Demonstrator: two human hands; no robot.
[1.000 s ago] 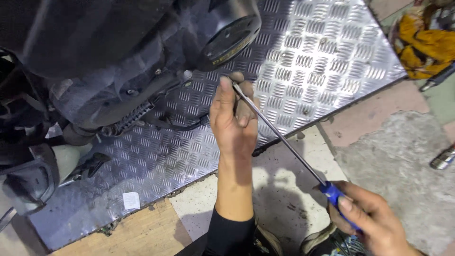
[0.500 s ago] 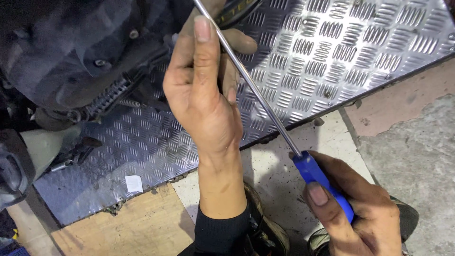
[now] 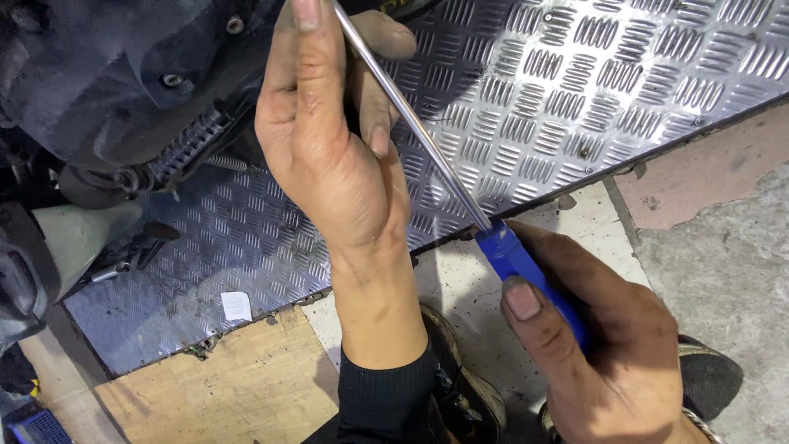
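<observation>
A long screwdriver with a steel shaft and a blue handle runs from the lower right up to the top edge, where its tip is out of view. My right hand is wrapped round the blue handle. My left hand reaches forward beside the shaft, its fingers curled around the upper part of the shaft near the dark underside of a motor scooter. The scooter stands on a ribbed metal tread plate.
A folded footpeg and a spring hang under the scooter at left. A wooden board lies at the plate's near edge, with concrete floor at right. My shoes show at the bottom. A small white label is stuck to the plate.
The view has closed in on the scooter's underside. Both hands and the screwdriver have pushed forward and up, so the tip now lies beyond the top edge.
</observation>
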